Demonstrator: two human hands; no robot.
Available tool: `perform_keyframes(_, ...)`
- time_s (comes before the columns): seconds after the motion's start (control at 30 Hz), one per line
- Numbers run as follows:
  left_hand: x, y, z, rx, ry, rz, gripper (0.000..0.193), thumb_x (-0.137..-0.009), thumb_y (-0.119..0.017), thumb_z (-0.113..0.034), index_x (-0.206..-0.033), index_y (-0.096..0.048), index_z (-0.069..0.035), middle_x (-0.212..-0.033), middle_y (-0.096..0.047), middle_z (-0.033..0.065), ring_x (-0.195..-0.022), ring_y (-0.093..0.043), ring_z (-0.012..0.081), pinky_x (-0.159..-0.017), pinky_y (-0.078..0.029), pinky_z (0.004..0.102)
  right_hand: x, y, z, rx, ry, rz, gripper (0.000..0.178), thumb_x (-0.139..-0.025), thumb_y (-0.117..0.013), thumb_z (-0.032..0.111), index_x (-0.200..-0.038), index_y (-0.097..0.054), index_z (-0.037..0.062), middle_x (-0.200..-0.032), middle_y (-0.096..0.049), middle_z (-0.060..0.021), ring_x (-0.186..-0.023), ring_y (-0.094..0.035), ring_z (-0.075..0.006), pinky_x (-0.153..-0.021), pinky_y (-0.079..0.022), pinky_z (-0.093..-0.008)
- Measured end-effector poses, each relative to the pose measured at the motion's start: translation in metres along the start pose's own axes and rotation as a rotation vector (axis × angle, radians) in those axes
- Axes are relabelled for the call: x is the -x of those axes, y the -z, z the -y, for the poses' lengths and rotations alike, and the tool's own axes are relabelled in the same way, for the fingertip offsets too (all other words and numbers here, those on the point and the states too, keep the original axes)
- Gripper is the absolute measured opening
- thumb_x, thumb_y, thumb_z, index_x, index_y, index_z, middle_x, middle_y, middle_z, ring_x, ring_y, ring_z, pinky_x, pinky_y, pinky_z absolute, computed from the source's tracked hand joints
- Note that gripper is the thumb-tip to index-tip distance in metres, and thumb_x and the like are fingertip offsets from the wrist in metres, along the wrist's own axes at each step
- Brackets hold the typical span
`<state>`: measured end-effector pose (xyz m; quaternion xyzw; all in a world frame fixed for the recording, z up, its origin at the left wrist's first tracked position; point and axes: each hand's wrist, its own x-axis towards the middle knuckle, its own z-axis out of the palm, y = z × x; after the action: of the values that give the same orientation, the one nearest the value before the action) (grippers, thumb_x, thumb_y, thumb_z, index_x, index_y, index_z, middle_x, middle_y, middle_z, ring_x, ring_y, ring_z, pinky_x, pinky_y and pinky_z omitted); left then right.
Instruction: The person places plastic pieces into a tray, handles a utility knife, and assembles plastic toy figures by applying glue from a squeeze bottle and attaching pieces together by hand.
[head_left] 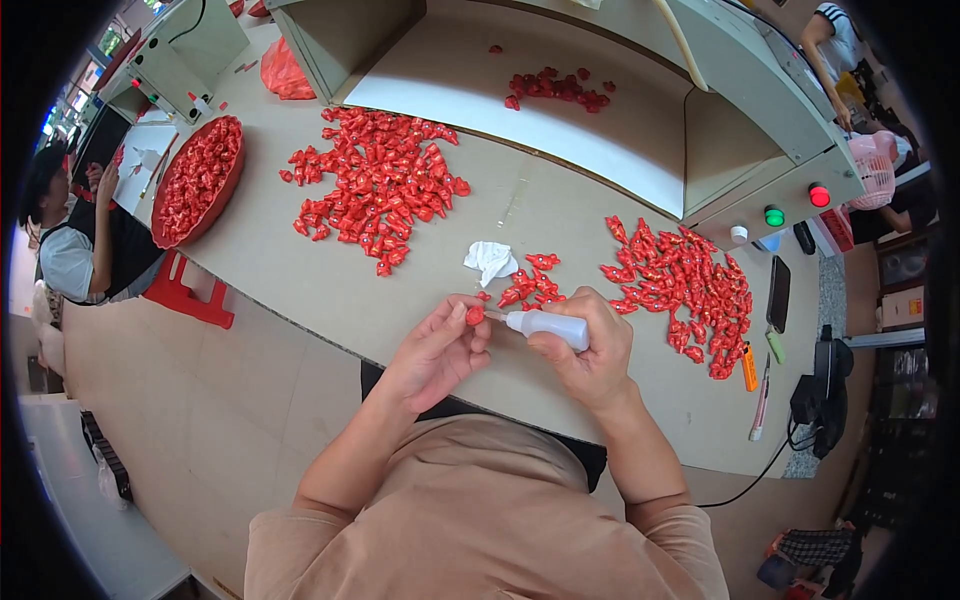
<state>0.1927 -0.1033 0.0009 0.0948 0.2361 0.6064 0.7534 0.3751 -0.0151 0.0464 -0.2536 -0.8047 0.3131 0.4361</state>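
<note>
Between the thumb and fingers of my left hand point(440, 350) is a small red part point(475, 315), held over the table's near edge. My right hand point(592, 350) grips a white squeeze bottle point(555, 328) with a thin nozzle tip, which points left and meets or nearly meets the red part. Just beyond my hands lie several small red figurines point(528, 284) and a crumpled white tissue point(491, 261). A large heap of red figurines point(375, 185) spreads at the far left, and another heap point(690, 290) lies to the right.
A cabinet-like box point(740, 190) with red and green buttons stands at the back, red pieces point(560, 90) inside. At right lie a phone point(779, 293), an orange lighter point(749, 367) and a slim knife-like tool point(761, 400). A red basin point(200, 180) of figurines sits left, near a co-worker point(95, 225).
</note>
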Motion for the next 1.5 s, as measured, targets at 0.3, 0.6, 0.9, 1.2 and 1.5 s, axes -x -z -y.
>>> perform_keyframes(0.3,0.001,0.000,0.000,-0.014,-0.011,0.006,0.019,-0.099,-0.050,-0.028,-0.111,-0.052,-0.013,-0.093,-0.056,0.0015,-0.080,-0.051,0.0085,-0.071,-0.043,0.0262,-0.001,0.001,-0.001,0.036,0.028,-0.019,0.036,-0.069,-0.083,0.024,-0.086,-0.058,0.0038,-0.071,-0.059,-0.0089,-0.060,-0.057,-0.0223,-0.051,-0.045,-0.0308)
perform_keyframes(0.6,0.000,0.001,0.002,-0.017,-0.043,0.005,0.017,-0.097,-0.053,-0.022,-0.112,-0.052,-0.014,-0.101,-0.058,0.0022,-0.084,-0.052,0.0079,-0.072,-0.044,0.0264,-0.001,0.002,-0.003,0.046,0.049,-0.033,0.035,-0.070,-0.083,0.025,-0.083,-0.058,0.0044,-0.068,-0.057,-0.0084,-0.057,-0.054,-0.0217,-0.049,-0.042,-0.0310)
perform_keyframes(0.9,0.000,0.002,0.003,-0.034,-0.066,-0.005,0.016,-0.096,-0.055,-0.018,-0.111,-0.051,-0.015,-0.109,-0.060,0.0017,-0.086,-0.052,0.0080,-0.073,-0.045,0.0267,-0.001,0.004,-0.002,0.067,0.044,-0.023,0.034,-0.070,-0.083,0.024,-0.082,-0.058,0.0044,-0.067,-0.054,-0.0079,-0.055,-0.052,-0.0222,-0.048,-0.041,-0.0318)
perform_keyframes(1.2,-0.001,0.003,0.003,-0.020,-0.090,-0.008,0.016,-0.095,-0.057,-0.016,-0.110,-0.052,-0.015,-0.113,-0.059,-0.0002,-0.087,-0.052,0.0079,-0.074,-0.046,0.0278,-0.001,0.004,-0.003,0.061,0.031,-0.006,0.034,-0.069,-0.083,0.023,-0.081,-0.058,0.0045,-0.066,-0.052,-0.0076,-0.055,-0.051,-0.0222,-0.047,-0.040,-0.0322)
perform_keyframes(1.5,-0.002,0.000,-0.001,0.028,-0.112,-0.023,0.018,-0.096,-0.055,-0.017,-0.114,-0.053,-0.014,-0.114,-0.060,0.0031,-0.082,-0.054,0.0090,-0.072,-0.047,0.0271,-0.003,0.011,-0.007,-0.256,-0.240,-0.040,0.025,-0.082,-0.074,0.019,-0.091,-0.056,0.0028,-0.078,-0.062,-0.0074,-0.066,-0.060,-0.0144,-0.058,-0.048,-0.0264)
